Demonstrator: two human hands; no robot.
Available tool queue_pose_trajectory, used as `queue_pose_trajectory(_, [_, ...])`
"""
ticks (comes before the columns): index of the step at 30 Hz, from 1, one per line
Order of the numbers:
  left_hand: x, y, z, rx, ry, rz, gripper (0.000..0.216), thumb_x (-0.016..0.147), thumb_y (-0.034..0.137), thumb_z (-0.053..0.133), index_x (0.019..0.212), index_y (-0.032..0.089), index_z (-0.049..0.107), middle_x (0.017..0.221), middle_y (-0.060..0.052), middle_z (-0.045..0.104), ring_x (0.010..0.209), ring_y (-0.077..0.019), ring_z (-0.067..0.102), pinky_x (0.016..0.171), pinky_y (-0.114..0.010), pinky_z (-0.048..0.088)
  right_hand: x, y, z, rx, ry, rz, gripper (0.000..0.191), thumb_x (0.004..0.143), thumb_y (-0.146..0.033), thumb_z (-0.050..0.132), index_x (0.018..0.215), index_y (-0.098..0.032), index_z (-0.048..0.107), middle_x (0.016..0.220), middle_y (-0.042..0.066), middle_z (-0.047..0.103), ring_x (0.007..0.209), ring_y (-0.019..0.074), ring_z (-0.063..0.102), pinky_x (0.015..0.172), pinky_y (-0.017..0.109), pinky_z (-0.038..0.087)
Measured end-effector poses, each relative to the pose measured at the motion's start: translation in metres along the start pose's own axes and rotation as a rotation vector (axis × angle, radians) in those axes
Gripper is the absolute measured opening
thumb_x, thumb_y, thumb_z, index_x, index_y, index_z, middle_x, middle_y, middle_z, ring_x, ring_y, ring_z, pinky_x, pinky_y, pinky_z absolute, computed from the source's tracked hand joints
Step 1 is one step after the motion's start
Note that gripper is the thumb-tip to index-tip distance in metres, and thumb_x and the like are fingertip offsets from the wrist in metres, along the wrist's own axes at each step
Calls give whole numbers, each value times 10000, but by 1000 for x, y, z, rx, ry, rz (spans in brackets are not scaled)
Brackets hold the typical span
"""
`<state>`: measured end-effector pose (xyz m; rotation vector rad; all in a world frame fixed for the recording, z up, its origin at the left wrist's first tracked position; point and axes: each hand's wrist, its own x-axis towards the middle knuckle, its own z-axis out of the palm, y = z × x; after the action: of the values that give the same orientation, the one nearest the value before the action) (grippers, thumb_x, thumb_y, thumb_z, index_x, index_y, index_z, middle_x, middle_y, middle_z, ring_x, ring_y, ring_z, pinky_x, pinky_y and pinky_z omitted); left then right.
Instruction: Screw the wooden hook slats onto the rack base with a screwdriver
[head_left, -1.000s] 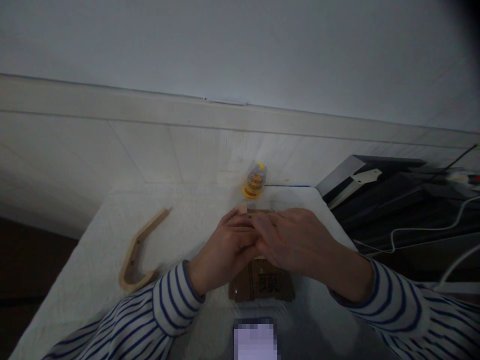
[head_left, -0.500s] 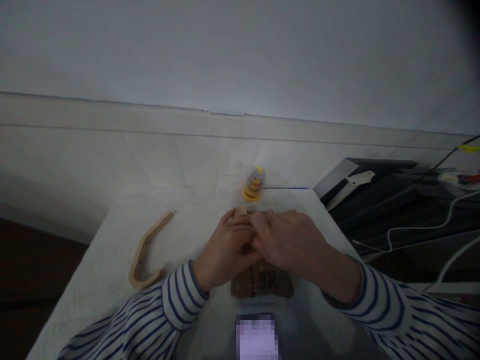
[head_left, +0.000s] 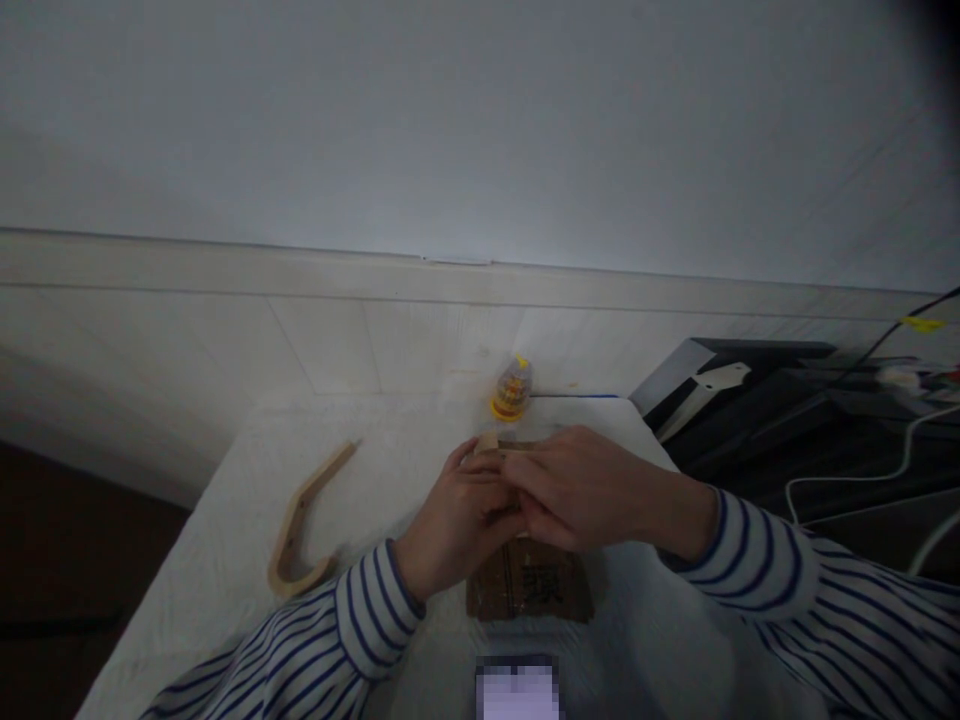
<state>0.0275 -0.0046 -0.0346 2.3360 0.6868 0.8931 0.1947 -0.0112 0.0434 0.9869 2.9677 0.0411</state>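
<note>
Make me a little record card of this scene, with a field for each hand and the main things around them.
Left hand: the left hand meets the other above the cardboard; its grip is hidden
Right hand: the right hand has its fingers against the left hand
Between or behind hands: a pale piece, partly covered
Below hands: brown cardboard with dark writing
Left side: curved wooden hook, lying down
Back: clear container with a yellow base
Surface: white-covered table
</note>
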Motion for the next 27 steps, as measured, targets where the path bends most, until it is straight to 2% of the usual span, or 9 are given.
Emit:
queue_pose_trajectory(4, [-1,-2,2,-33,13,8,144,816,219,615,675,202,591,899,21,669,1006,-154,567,1059,-378,202,0,1,14,46,57,-5,218,848,-288,427,974,-131,513,757,67,644,600,174,570,512,286,331])
queue_pose_trajectory(10, [1,0,-1,-51,-24,0,91,831,208,597,742,209,616,923,13,665,1028,-153,558,1066,-384,177,-4,-5,19,107,71,118,230,824,-253,442,1010,-135,505,863,102,673,706,203,619,559,288,394])
queue_pose_trajectory(15, [2,2,-2,-74,-40,-2,109,843,217,584,742,208,624,961,6,661,1039,-156,555,1057,-386,180,-4,-11,19,82,68,248,202,812,-254,440,973,-147,503,784,77,669,641,191,611,539,273,374])
queue_pose_trajectory(19, [1,0,-1,-76,-52,11,94,854,231,572,792,217,641,975,-3,663,1048,-157,550,1071,-395,157,-4,-16,18,42,64,316,218,829,-272,424,1000,-154,490,823,76,675,664,186,608,559,277,360])
queue_pose_trajectory(23, [1,-3,-1,-85,-53,41,106,872,263,545,865,231,645,1045,-10,649,1094,-163,523,1074,-399,166,-2,-26,15,-29,64,433,202,812,-237,408,993,-181,477,754,53,672,595,191,590,553,296,334])
queue_pose_trajectory(27, [1,-3,-3,-81,-79,20,122,870,227,535,846,226,655,1047,-19,643,1087,-162,528,1072,-403,172,2,-39,13,-123,43,606,184,840,-231,356,966,-174,477,720,80,666,588,196,587,510,279,302])
